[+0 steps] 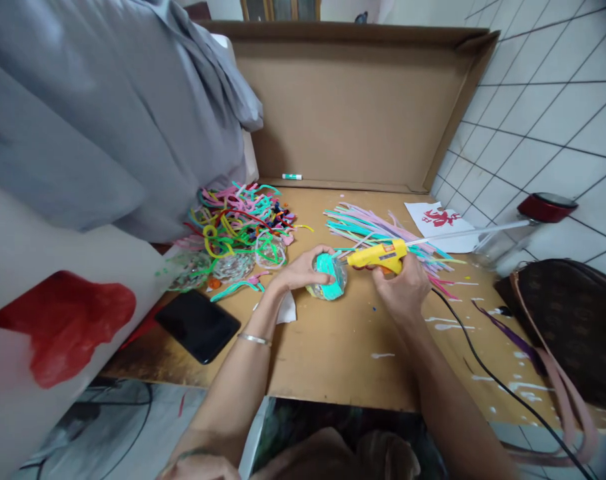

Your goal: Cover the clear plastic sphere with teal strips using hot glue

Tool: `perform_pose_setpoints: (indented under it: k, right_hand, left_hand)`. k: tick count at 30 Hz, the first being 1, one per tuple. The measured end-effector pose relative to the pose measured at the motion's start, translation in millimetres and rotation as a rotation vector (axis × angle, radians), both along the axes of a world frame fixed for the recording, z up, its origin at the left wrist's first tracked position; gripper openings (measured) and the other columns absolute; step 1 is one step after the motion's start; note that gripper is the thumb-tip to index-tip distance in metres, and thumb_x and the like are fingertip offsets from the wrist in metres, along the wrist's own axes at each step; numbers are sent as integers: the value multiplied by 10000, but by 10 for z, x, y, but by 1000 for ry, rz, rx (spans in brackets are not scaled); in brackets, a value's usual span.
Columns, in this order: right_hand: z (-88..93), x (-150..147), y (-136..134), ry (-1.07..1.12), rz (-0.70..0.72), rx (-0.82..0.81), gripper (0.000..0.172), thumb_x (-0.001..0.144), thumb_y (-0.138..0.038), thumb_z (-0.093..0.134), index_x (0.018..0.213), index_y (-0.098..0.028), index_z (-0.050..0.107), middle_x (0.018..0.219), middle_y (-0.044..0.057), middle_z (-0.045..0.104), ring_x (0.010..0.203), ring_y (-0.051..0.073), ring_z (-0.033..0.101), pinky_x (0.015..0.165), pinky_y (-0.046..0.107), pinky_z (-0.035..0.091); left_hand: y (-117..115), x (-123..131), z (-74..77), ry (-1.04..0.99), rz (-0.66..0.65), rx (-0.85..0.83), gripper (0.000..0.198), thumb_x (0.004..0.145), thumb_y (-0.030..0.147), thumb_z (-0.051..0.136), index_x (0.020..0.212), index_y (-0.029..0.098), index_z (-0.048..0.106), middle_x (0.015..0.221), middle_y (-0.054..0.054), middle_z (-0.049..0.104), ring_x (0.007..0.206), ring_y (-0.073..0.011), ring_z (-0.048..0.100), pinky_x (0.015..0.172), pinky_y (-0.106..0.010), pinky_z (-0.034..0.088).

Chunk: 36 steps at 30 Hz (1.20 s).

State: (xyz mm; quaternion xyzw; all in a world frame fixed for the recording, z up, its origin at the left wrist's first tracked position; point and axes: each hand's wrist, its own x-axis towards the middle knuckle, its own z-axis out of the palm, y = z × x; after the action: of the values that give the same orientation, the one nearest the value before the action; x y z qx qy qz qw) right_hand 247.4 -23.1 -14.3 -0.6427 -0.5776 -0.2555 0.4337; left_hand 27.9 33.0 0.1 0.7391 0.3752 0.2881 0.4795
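Note:
My left hand (307, 270) is closed around a small rounded piece (331, 279) covered with turquoise pipe cleaner, with a clear, shiny surface showing at its side. In my right hand (405, 287) is a yellow glue gun (377, 255), its nozzle pointing left and close to the turquoise piece. Whether the nozzle touches it I cannot tell. A long whitish glue stick (463, 233) extends from the back of the gun. Just behind the gun lies a bundle of pastel pipe cleaners (363, 223).
A tangled heap of colored pipe cleaners (237, 217) lies left, near a black tablet (199, 325). The gun's black cord (475, 353) crosses the table's right side, near a brown bag (567, 320). A red-lidded jar (547, 208) stands by the tiled wall. A cardboard panel (347, 113) rises behind.

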Motion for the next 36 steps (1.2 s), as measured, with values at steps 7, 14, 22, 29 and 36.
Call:
perform_pose_setpoints:
  k: [7,14,22,29,36]
  right_hand:
    - [-92,12,29,32,37,46,268,696,-360,578,892,-191,511,743,46,576,682,227,557,617,339,423]
    - [-166,-9,51,24,54,64,194,697,-351,562,817,-216,491,704,24,563,669,212,549,616,321,430]
    - [-188,-14,34,-18,65,63,206,705,-347,566,846,-206,517,723,31,596,670,211,567,606,308,426]
    - [-201,-23,28,-18,66,27,216,710,-349,554,863,-200,518,738,37,589,691,218,564,621,317,427]
    - [-167,-48,-4,17,99,-37,213,706,-296,540,893,-196,515,768,48,588,736,229,568,661,330,433]
  left_hand:
    - [33,-37,-82,-8,-17,23,601,580,264,725,1137,188,512,953,3,579,801,-140,537,717,-246,468]
    - [20,-67,-114,-65,-44,8,603,583,245,723,1140,177,503,1004,-10,585,826,-137,545,742,-248,461]
    - [7,-64,-85,-57,-56,10,599,582,233,723,1135,178,500,981,0,569,784,-120,525,715,-238,452]
    - [-11,-68,-53,-66,-68,-12,603,566,244,730,1118,169,500,1014,-15,583,828,-139,546,741,-253,462]
    - [-31,-64,-15,-57,-66,3,595,558,261,718,1103,164,502,1111,-43,590,945,-181,560,841,-286,452]
